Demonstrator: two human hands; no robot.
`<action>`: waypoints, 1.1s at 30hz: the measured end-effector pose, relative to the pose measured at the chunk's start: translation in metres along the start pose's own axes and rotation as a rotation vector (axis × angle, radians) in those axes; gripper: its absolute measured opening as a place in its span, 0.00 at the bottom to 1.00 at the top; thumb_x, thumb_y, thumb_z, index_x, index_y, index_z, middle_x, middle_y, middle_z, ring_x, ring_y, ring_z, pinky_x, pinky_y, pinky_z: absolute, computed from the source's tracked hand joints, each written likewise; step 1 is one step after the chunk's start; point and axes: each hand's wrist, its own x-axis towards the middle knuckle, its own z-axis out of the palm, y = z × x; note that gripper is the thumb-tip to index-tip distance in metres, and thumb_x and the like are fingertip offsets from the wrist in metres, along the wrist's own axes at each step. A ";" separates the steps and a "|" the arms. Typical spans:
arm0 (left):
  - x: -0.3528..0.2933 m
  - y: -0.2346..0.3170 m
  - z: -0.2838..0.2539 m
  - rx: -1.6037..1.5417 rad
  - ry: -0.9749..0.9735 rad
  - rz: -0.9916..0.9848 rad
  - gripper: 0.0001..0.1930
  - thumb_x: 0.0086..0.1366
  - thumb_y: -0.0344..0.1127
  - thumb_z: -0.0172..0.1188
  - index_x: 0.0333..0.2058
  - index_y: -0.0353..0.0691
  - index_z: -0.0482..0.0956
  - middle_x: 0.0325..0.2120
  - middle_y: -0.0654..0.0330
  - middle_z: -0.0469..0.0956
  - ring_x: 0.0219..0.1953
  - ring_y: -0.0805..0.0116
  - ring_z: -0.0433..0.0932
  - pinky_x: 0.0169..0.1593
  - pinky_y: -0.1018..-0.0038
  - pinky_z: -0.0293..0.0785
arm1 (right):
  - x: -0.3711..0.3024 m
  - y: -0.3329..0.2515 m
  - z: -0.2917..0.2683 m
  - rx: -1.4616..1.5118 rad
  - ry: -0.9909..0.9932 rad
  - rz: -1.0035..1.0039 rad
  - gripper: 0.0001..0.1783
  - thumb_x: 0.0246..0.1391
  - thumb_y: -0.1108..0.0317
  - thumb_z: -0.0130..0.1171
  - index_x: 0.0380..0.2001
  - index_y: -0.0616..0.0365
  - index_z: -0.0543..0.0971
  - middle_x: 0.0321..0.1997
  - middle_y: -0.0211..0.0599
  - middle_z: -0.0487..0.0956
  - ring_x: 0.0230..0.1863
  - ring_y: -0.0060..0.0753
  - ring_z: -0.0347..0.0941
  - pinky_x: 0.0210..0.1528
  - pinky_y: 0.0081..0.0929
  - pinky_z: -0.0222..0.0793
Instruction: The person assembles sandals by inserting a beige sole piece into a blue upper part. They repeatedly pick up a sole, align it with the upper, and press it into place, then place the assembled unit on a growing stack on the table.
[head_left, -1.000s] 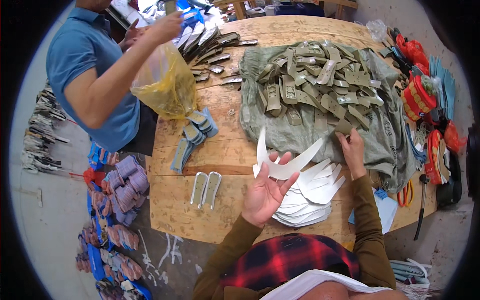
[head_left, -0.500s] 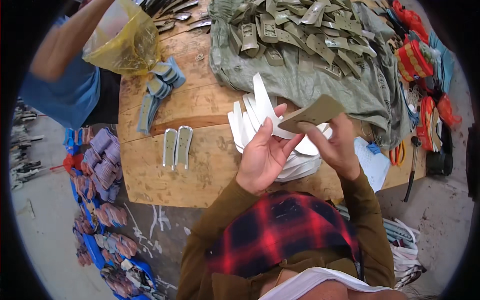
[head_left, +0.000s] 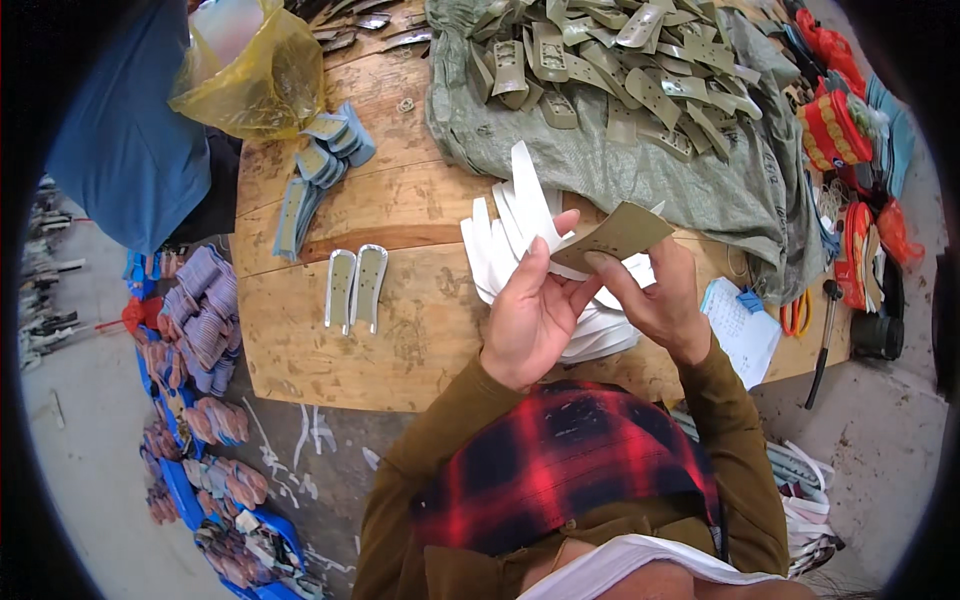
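My left hand [head_left: 530,315] holds a fan of curved white strips [head_left: 520,215] above the wooden table [head_left: 400,330]. My right hand [head_left: 655,295] pinches an olive-green flat piece [head_left: 615,235] with small holes and presses it against the white strips. More white strips [head_left: 600,335] lie stacked on the table beneath both hands. A heap of the same olive pieces [head_left: 610,70] rests on a grey-green cloth [head_left: 600,170] at the far side.
Two silver-grey shaped pieces [head_left: 355,288] lie left of my hands, with blue-grey ones [head_left: 320,170] behind them. Another person in a blue shirt [head_left: 125,150] holds a yellow plastic bag [head_left: 255,80] at the left. Red items [head_left: 840,130], a notepad [head_left: 740,330] and a hammer [head_left: 825,340] sit right.
My right hand left the olive heap with one piece and brought it to the white strips in my left hand. The view dipped closer to the table.
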 end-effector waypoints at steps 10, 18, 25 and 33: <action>0.001 -0.001 0.003 0.043 -0.005 0.007 0.23 0.77 0.45 0.37 0.64 0.40 0.60 0.56 0.56 0.71 0.58 0.66 0.70 0.64 0.65 0.67 | 0.000 0.001 0.001 -0.015 0.014 -0.007 0.19 0.51 0.78 0.61 0.48 0.61 0.76 0.41 0.42 0.82 0.38 0.42 0.81 0.38 0.31 0.75; 0.001 -0.006 -0.003 0.084 -0.046 0.038 0.24 0.77 0.46 0.37 0.65 0.40 0.59 0.59 0.56 0.70 0.60 0.65 0.69 0.65 0.66 0.64 | -0.002 0.003 0.005 -0.057 0.072 -0.076 0.19 0.50 0.78 0.63 0.48 0.61 0.76 0.38 0.43 0.81 0.35 0.44 0.80 0.36 0.33 0.74; 0.003 0.032 0.014 0.806 0.061 0.298 0.16 0.71 0.41 0.56 0.46 0.33 0.79 0.37 0.55 0.83 0.36 0.73 0.80 0.42 0.77 0.76 | -0.017 0.016 0.001 -0.211 0.085 -0.322 0.22 0.41 0.76 0.68 0.43 0.63 0.74 0.37 0.45 0.79 0.34 0.47 0.78 0.35 0.37 0.74; -0.013 0.030 0.029 1.597 0.041 0.789 0.04 0.65 0.25 0.60 0.38 0.34 0.79 0.27 0.53 0.81 0.24 0.69 0.79 0.28 0.74 0.73 | -0.025 0.004 -0.003 -0.312 0.062 -0.401 0.18 0.41 0.76 0.60 0.40 0.64 0.74 0.35 0.42 0.76 0.33 0.40 0.76 0.33 0.32 0.74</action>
